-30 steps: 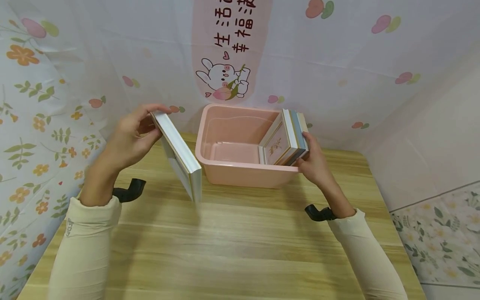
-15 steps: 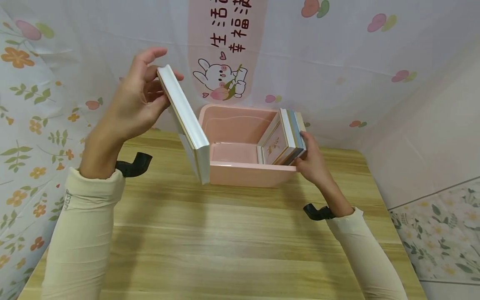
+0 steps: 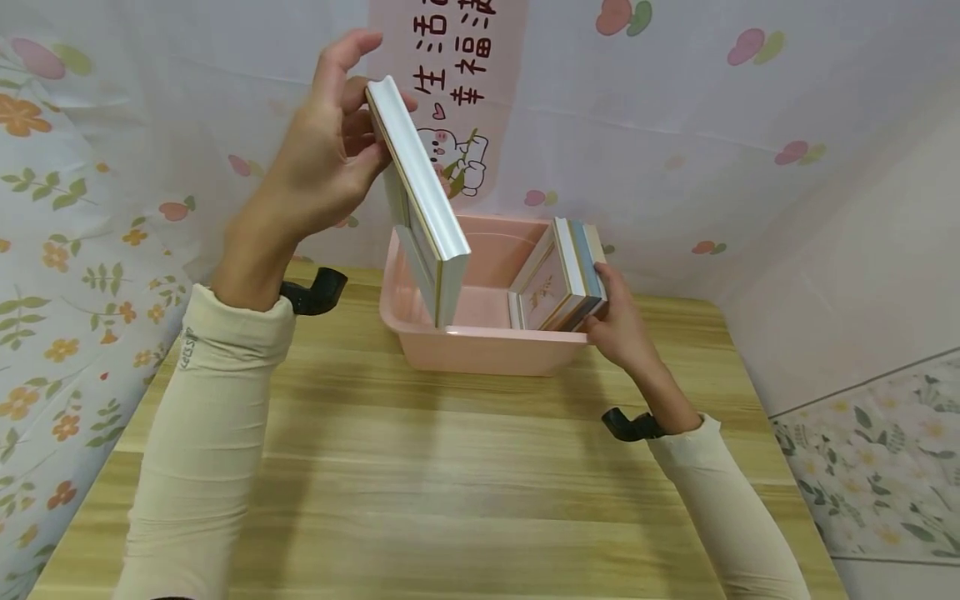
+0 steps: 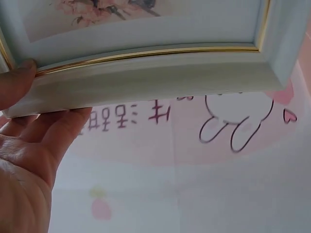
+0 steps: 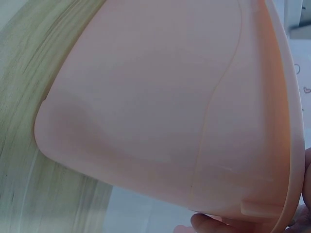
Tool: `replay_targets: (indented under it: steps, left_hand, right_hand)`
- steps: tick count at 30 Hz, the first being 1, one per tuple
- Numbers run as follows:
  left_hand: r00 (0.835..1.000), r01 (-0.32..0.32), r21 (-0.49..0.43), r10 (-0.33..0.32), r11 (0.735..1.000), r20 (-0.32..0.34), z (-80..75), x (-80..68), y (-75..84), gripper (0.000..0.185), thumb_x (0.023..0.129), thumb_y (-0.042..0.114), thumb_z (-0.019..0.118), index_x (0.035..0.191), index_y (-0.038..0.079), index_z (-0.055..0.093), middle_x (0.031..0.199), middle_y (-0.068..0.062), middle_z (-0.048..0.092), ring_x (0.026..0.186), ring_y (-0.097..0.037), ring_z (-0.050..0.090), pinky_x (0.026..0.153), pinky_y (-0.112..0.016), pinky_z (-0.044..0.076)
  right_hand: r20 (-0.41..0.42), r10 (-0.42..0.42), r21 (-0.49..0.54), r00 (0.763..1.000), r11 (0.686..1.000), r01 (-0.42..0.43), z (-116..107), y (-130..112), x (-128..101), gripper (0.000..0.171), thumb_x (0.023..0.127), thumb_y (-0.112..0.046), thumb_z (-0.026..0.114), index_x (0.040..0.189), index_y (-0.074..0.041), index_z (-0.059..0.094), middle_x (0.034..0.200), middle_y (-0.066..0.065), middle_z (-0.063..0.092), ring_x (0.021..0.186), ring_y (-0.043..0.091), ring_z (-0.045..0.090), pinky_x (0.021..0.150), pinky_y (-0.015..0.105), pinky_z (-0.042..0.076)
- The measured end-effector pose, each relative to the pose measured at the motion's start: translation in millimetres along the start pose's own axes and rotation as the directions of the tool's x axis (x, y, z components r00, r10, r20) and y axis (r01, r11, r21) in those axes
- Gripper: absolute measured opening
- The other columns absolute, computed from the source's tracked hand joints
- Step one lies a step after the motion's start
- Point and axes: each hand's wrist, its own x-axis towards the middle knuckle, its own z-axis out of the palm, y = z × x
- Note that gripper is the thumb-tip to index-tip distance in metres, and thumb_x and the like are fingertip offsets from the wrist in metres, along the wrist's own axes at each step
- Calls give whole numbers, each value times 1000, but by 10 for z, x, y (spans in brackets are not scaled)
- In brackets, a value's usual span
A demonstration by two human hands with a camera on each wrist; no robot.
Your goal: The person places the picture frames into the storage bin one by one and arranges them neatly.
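Head view. A white frame (image 3: 420, 200) was held on edge and tilted above the left part of a pink tub (image 3: 480, 350), its lower corner down at the tub's near rim. It was gripped near its upper end by the left hand (image 3: 326, 167), thumb on one face and fingers on the other, the forefinger raised clear. A stack of frames (image 3: 562, 279) was seen leaning inside the right end of the tub, a floral print showing on the front one. The stack's outer side was held by the right hand (image 3: 618, 321), fingers pressed against the stack at the tub's right rim. The tub was set on a wooden table (image 3: 465, 483), near its far edge. A printed curtain (image 3: 675, 125) with a rabbit and red characters was hung behind.

Left wrist view. The frame's (image 4: 155, 73) white moulding with a gilt inner line was recorded from below, a flower picture partly visible. The left hand (image 4: 24, 145) was pressed to its edge, thumb on the front face, fingers laid along the rim. The curtain's (image 4: 194, 194) rabbit was seen beyond.

Right wrist view. The tub's (image 5: 160, 111) outer wall filled the picture, the table (image 5: 29, 97) beneath it. Only fingertips (image 5: 209, 224) at the lower rim were shown; how the right hand's fingers were curled could not be told here.
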Motion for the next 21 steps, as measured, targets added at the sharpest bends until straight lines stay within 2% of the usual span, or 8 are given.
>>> replay_targets:
  steps: [5,9,15,19,21]
  left_hand:
    - [1000,-11,-52,11,999,2,142,99,-71,62,83,-16,42,137,6,20,107,-11,55,90,-18,57,75,-25,46]
    - [1000,-3,-69,4,998,13,254,163,-147,65,80,-21,36,137,4,19,106,-9,53,86,-17,54,71,-27,44]
    - [999,22,-107,-19,994,32,432,203,-247,65,78,-25,29,136,1,18,105,-12,50,93,-16,54,78,-28,44]
    - [997,60,-92,-56,994,55,566,234,-381,66,78,-25,27,137,3,17,108,-14,48,98,-16,52,78,-28,44]
    - [996,70,-47,-67,996,64,648,256,-496,67,78,-24,28,138,5,18,110,-13,49,94,-15,50,75,-27,42]
  right_hand:
    - [6,-11,26,1000,1000,11,-3,6,-7,82,74,17,47,142,-14,15,133,18,25,91,34,52,61,37,46]
    - [2,-22,31,1000,999,22,-1,2,-8,81,75,17,48,142,-14,15,135,18,24,98,34,50,66,41,47]
    - [-3,-22,4,1000,1000,22,-11,10,-14,80,76,15,48,143,-14,15,136,17,24,100,33,49,69,41,46]
    - [1,-17,13,1000,1000,17,-22,22,-16,80,77,15,48,143,-14,13,135,18,24,98,34,51,67,40,47]
    - [1,-9,25,1000,1000,8,-29,25,-16,81,77,15,48,143,-14,13,135,18,23,97,35,51,66,39,47]
